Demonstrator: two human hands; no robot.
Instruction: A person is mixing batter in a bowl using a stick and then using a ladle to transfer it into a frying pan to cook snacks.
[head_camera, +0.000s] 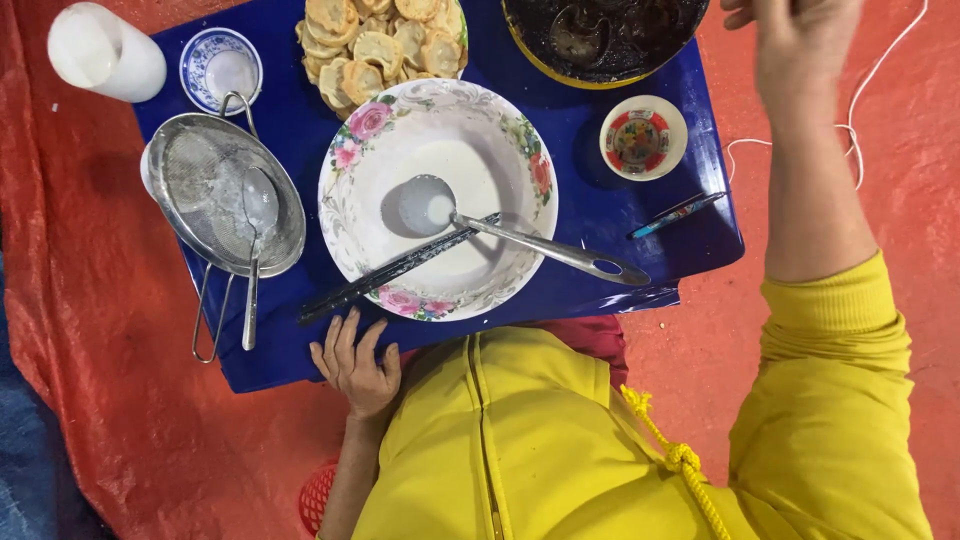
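Note:
My left hand (355, 365) rests flat on the near edge of a blue low table (600, 215), fingers apart, holding nothing. Just beyond it stands a large white floral bowl (520, 150) with thin white batter. A metal ladle (540, 248) lies in the bowl and dark chopsticks (385, 272) lie across its rim. My right hand (800, 40) is raised at the top right, beside a dark round pan (610, 45) with a yellow rim. Its fingers run out of the frame. Both arms wear yellow sleeves.
A metal strainer (215, 190) with a spoon in it sits at the left. Behind are a white cup (100, 50), a small blue-and-white dish (220, 68) and a plate of round fried cakes (385, 40). A small red-patterned dish (643, 137) and a pen (678, 213) lie right. Orange tarp (100, 330) surrounds the table.

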